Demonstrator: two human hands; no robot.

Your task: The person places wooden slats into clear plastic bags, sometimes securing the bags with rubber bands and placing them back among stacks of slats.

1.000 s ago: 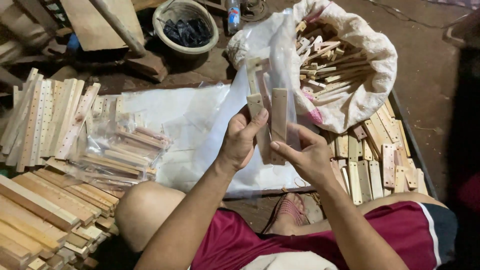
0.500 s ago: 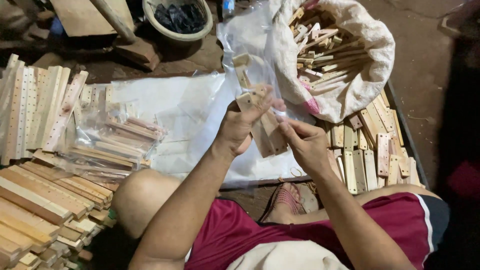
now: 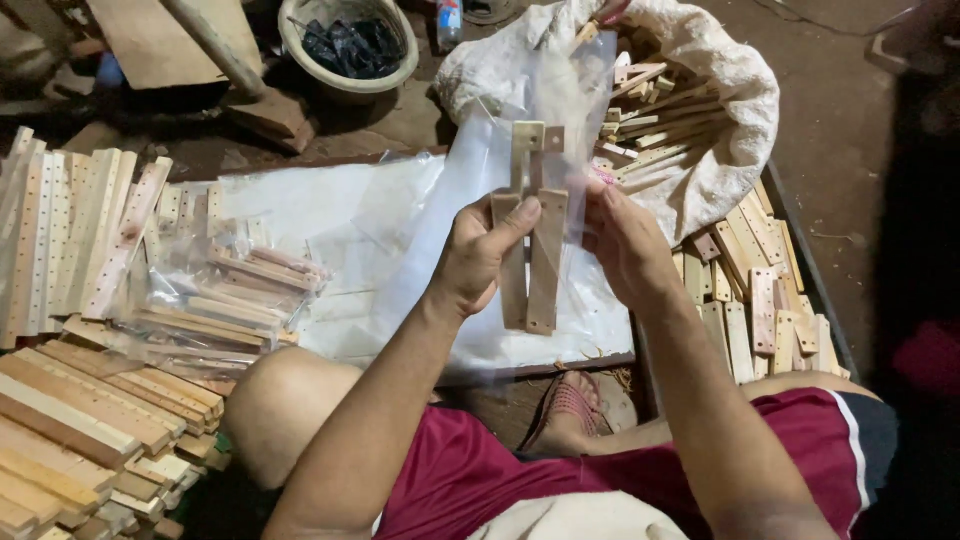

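Dirt floor [image 3: 850, 130], wooden slat stacks [image 3: 80, 420], clear plastic sheet [image 3: 300, 205], white sack [image 3: 720, 110]

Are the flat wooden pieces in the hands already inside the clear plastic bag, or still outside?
Cannot tell. Both hands grip the flat wooden pieces upright against the clear plastic bag, whose film hides any opening.
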